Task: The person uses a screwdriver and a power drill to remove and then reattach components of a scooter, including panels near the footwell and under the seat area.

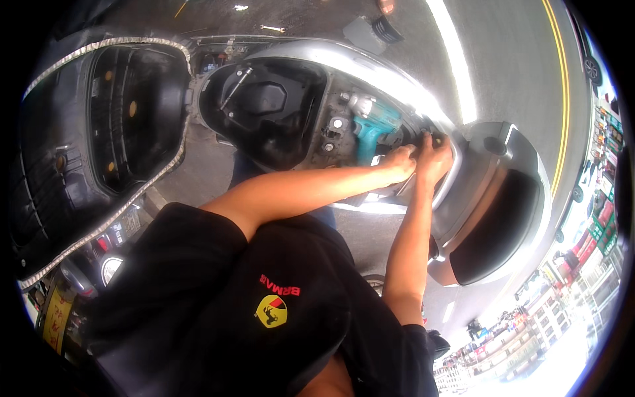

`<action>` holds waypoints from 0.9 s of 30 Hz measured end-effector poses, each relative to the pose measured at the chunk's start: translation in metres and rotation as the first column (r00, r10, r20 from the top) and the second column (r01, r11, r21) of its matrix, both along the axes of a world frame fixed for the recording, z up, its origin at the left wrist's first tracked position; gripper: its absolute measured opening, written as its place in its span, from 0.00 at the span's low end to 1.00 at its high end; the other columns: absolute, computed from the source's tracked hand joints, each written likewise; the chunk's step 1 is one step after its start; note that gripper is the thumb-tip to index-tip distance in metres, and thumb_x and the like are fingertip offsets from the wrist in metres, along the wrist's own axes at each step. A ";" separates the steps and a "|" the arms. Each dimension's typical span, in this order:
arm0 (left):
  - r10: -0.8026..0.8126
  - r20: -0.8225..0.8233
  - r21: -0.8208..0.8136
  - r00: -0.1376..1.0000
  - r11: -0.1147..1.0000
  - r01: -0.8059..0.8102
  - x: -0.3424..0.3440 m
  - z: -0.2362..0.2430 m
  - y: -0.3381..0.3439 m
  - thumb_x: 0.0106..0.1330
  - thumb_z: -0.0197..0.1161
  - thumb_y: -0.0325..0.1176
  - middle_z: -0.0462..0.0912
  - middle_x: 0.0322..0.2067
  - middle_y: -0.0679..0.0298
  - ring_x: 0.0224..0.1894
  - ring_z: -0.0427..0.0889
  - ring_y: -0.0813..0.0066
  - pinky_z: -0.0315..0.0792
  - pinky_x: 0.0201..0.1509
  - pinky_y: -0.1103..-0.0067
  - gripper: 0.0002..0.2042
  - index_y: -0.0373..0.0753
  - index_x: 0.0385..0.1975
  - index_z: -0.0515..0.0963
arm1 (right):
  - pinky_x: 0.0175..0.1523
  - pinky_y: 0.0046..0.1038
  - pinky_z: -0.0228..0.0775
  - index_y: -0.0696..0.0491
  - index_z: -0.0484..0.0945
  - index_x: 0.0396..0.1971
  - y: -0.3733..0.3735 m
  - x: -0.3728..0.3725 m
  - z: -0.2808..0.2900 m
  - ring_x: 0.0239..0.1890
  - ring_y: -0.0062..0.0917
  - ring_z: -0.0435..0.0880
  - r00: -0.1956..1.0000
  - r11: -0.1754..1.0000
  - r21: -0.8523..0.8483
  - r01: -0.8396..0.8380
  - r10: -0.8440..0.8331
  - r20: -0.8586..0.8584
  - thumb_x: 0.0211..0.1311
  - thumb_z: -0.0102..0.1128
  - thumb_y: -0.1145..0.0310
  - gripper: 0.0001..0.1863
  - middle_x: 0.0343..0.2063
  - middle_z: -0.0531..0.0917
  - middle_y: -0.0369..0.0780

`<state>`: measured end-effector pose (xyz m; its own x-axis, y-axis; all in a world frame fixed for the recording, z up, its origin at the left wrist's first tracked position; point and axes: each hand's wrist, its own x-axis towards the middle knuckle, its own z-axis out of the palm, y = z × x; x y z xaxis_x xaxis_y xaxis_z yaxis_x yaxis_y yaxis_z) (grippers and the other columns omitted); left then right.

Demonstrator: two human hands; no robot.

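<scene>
My left hand [399,164] and my right hand [434,160] work close together at the rear of a silver scooter's opened body [383,73]. Both sets of fingers are curled closed, near the body's inner edge. What they pinch is too small and hidden to make out. Just left of them a teal cordless impact wrench [376,126] lies on the frame, its grip pointing toward me. Further left, a long metal socket tool [236,88] rests in the black under-seat storage bucket [291,132].
The raised seat [139,119] stands at the left, its underside showing. A grey top case [496,218] sits right of my hands. A spanner [272,28] and a dark angular piece [372,33] lie on the ground beyond. A road with parked vehicles runs along the right.
</scene>
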<state>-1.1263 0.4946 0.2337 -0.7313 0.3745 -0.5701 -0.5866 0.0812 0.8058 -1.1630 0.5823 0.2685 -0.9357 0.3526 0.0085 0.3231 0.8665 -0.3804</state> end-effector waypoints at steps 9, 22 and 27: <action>-0.095 0.053 0.075 0.994 0.993 0.091 0.001 0.003 0.005 0.54 0.55 0.29 0.79 0.37 0.40 0.41 0.81 0.52 0.75 0.43 0.68 0.14 0.23 0.35 0.75 | 0.43 0.41 0.72 0.57 0.82 0.34 -0.006 -0.009 0.011 0.36 0.45 0.83 0.979 0.943 0.325 -0.069 0.002 0.203 0.55 0.63 0.57 0.17 0.31 0.83 0.51; -0.162 0.480 0.627 0.862 0.751 -0.208 0.036 0.022 -0.139 0.66 0.57 0.42 0.79 0.30 0.61 0.28 0.79 0.72 0.75 0.32 0.76 0.13 0.38 0.38 0.72 | 0.46 0.39 0.71 0.60 0.78 0.37 0.024 0.003 -0.022 0.39 0.45 0.81 0.966 0.926 0.273 -0.259 0.254 0.054 0.50 0.65 0.71 0.13 0.35 0.82 0.51; 0.067 0.405 0.438 0.912 0.861 -0.258 0.032 0.018 -0.222 0.65 0.58 0.45 0.78 0.29 0.65 0.27 0.77 0.77 0.71 0.30 0.80 0.14 0.41 0.41 0.71 | 0.41 0.43 0.72 0.56 0.79 0.33 0.014 -0.003 -0.012 0.35 0.46 0.82 0.971 0.857 0.466 -0.223 0.154 0.182 0.55 0.62 0.57 0.17 0.30 0.83 0.48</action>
<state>-1.0945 0.2723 0.2521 -0.5811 0.5606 -0.5899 -0.8133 -0.3751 0.4447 -1.1659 0.5958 0.2561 -0.9880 0.1542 0.0015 0.1530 0.9793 0.1327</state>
